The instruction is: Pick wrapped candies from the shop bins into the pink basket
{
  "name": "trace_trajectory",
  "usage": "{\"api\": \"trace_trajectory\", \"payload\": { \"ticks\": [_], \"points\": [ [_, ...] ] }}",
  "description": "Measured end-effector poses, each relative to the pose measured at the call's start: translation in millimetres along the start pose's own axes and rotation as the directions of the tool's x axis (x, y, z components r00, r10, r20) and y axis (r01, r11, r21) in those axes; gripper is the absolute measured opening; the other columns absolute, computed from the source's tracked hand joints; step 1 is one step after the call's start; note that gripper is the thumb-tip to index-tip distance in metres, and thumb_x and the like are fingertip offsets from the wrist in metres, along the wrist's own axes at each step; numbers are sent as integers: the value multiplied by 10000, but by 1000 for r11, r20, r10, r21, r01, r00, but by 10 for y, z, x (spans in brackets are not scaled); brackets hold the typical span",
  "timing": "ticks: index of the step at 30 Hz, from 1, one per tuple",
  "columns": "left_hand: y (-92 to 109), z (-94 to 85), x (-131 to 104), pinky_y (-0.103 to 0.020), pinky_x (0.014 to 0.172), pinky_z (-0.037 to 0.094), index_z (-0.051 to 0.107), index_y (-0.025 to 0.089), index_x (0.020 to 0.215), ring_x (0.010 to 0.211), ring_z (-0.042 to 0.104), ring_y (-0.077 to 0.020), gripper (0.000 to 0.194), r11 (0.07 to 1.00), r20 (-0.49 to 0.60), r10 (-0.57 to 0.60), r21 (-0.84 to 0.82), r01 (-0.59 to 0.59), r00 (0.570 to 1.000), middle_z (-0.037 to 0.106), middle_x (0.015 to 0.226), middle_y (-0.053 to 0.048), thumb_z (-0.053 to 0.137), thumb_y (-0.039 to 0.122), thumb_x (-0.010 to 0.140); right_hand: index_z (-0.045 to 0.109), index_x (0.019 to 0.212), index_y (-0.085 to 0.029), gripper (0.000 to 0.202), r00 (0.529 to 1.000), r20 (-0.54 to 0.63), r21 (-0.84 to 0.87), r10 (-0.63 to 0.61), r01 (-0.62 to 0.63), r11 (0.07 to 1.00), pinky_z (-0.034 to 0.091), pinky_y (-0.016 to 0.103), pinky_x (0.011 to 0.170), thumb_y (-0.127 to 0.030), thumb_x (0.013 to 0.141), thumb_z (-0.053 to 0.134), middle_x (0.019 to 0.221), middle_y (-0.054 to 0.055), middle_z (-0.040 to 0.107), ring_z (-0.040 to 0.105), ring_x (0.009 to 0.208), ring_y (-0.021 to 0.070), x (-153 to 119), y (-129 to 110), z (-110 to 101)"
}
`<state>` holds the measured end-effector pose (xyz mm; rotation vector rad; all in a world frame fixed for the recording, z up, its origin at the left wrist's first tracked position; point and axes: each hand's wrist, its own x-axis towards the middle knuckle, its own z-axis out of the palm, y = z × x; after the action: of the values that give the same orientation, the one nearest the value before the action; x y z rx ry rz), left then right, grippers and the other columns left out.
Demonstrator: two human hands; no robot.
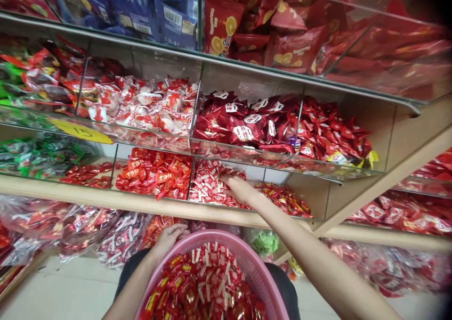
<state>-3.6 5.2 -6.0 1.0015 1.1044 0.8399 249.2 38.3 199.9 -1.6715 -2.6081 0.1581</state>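
My right hand (240,188) reaches into a low shelf compartment of small red-and-white wrapped candies (207,184). Its fingers curl down among the pieces and are partly hidden there. A round pink plastic basket (259,268) stands between my knees. My left hand (172,238) grips the far left part of its rim, fingers bent over the outside. Inside the basket lie red-and-white candies (215,270) at the back, red candies with yellow lettering (165,282) on the left, and shiny red wrapped sweets (247,306) at the front right.
Glass dividers separate orange-red candies (155,171) on the left and red-and-yellow candies (286,200) on the right. Above, a glass-fronted shelf holds dark red packets (243,122) and a yellow price tag (81,130). Bagged sweets (122,240) lie below the wooden shelf edge (169,208).
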Motion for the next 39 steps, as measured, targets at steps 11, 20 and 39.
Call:
{"api": "trace_trajectory", "payload": {
  "ticks": [11,20,39],
  "points": [
    [7,0,-5,-303,771,477,610,117,879,800,632,-207,374,1000,-15,3,-7,-4,1000,677,837,-113,651,392,629,533,1135,-105,403,977,-215,412,15,77,908,391,339,902,-286,778,574,1156,130,569,526,1052,226,-53,130,-63],
    [90,71,-70,-322,779,469,588,112,886,823,627,-221,464,999,-25,-22,-33,21,999,673,850,-120,653,458,583,541,1128,-196,399,985,-102,700,-141,172,693,404,332,893,-338,759,600,1142,49,577,529,1017,172,-766,-447,68],
    [60,61,-49,-311,796,468,579,96,910,802,626,-196,438,1000,-20,-3,22,4,1000,673,869,-126,625,425,625,502,1126,-215,353,981,194,417,-7,-76,906,376,327,903,-184,774,510,1165,83,516,460,1094,222,-1329,-531,1268]
  ]
}}
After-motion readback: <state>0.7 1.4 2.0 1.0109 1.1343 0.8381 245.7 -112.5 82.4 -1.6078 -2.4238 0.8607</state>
